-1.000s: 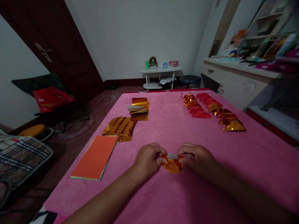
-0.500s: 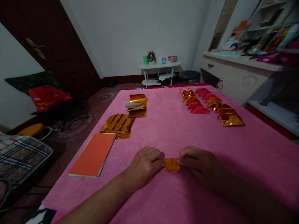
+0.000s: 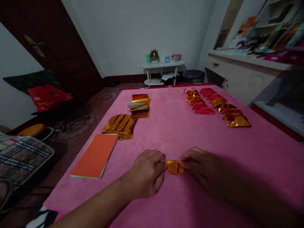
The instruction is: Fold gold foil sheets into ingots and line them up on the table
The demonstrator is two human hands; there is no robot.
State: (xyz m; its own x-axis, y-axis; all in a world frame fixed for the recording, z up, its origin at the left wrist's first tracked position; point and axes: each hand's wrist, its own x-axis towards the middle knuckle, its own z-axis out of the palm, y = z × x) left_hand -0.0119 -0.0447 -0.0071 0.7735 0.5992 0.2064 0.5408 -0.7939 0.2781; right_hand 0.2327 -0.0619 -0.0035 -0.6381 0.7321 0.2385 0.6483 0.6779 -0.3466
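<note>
A small folded piece of gold foil paper (image 3: 175,167) is held between my two hands, low over the pink cloth. My left hand (image 3: 149,172) pinches its left end between thumb and fingers. At the right end, my right hand (image 3: 204,167) grips it the same way. Both ends of the foil are covered by my fingertips. To the left lie a stack of orange paper (image 3: 95,156) and a pile of gold foil sheets (image 3: 120,126). Farther right, folded gold foil pieces (image 3: 238,121) and folded red pieces (image 3: 204,110) stand in two rows.
More gold foil (image 3: 140,98) lies farther back with a grey, rod-like object (image 3: 136,104) on it. The pink cloth (image 3: 166,133) covers the table. Beyond are a small white table (image 3: 163,65), a stool (image 3: 193,74), a cluttered white counter (image 3: 247,63) and a chair with a red bag (image 3: 48,98).
Both hands keep their pinch on the foil paper. Its lower edge looks more rounded and its surface more creased than before. The view has shifted slightly.
</note>
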